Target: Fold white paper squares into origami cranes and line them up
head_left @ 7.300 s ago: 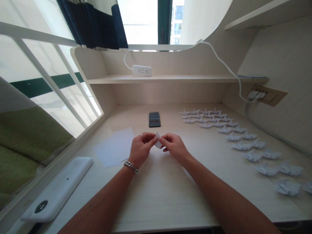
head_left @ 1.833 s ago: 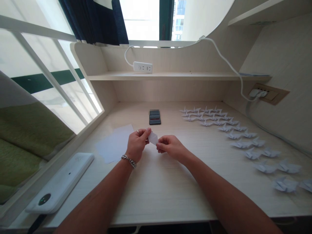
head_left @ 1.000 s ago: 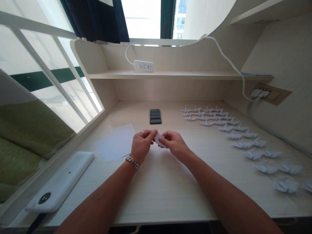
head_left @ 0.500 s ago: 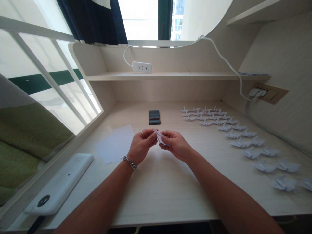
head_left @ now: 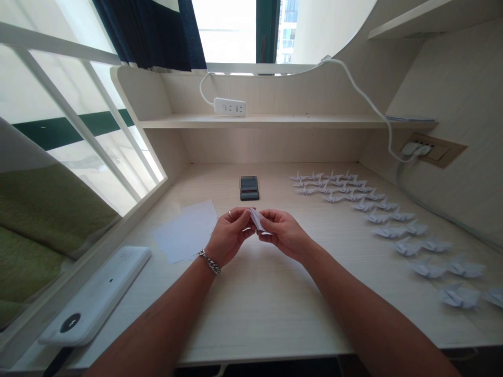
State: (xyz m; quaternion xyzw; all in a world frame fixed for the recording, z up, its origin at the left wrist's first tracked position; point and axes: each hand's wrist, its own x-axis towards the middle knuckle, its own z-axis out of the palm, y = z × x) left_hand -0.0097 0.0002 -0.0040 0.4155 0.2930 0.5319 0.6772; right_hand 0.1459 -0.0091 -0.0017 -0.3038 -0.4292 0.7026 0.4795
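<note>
One long white device lies at the left edge of the bench. Several white sheets overlap beside the left hand, whose fingers pinch the upper left end of a small folded paper, held over the bench nearer than a dark phone. The right hand grasps the paper's other side between thumb and fingers. Farther right, many folded white cranes stand in slanting rows.

Pale wood-grain desk
White paper cranes, one-to-three o'clock; black rectangular phone, twelve; white paper sheets, ten; oblong white device, nine.
</note>
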